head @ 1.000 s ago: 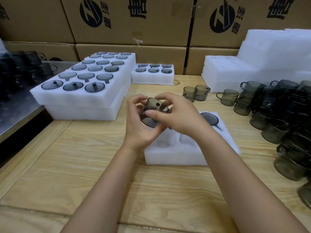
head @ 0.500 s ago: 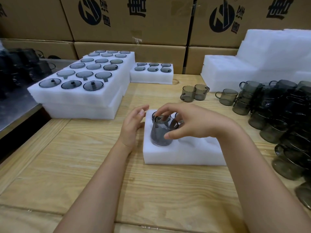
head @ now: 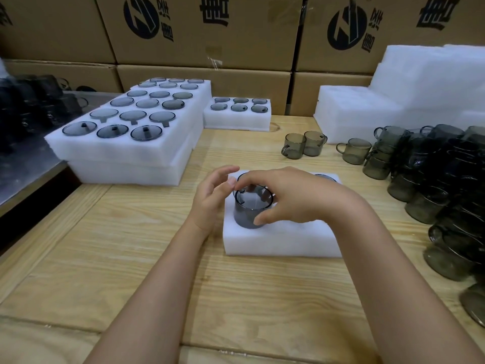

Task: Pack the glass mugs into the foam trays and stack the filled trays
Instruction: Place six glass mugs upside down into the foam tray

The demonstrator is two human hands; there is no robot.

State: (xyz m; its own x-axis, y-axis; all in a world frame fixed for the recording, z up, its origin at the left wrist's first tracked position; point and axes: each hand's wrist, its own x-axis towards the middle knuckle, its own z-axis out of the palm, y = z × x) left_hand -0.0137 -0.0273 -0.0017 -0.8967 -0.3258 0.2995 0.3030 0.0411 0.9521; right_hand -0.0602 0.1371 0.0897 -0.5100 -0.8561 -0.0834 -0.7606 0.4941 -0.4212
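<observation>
A smoky grey glass mug (head: 249,211) stands upright in the front-left pocket of a white foam tray (head: 283,240) at the table's centre. My right hand (head: 286,198) grips it from above, fingers and thumb curled round its rim. My left hand (head: 212,195) hovers just left of the mug with loose fingers, holding nothing. Another mug's rim (head: 325,177) shows at the tray's far right; the rest of the tray's pockets are hidden by my hand.
Stacked filled trays (head: 126,151) sit at the far left, a small filled tray (head: 237,114) behind. Loose mugs (head: 304,144) stand at the back; a dense pile of mugs (head: 441,185) crowds the right edge. White foam stacks (head: 393,101) and cardboard boxes (head: 204,30) line the back.
The mug came down from between both hands into the tray's front-left pocket. My left hand let go and drew back to the left; my right hand stays on the rim.
</observation>
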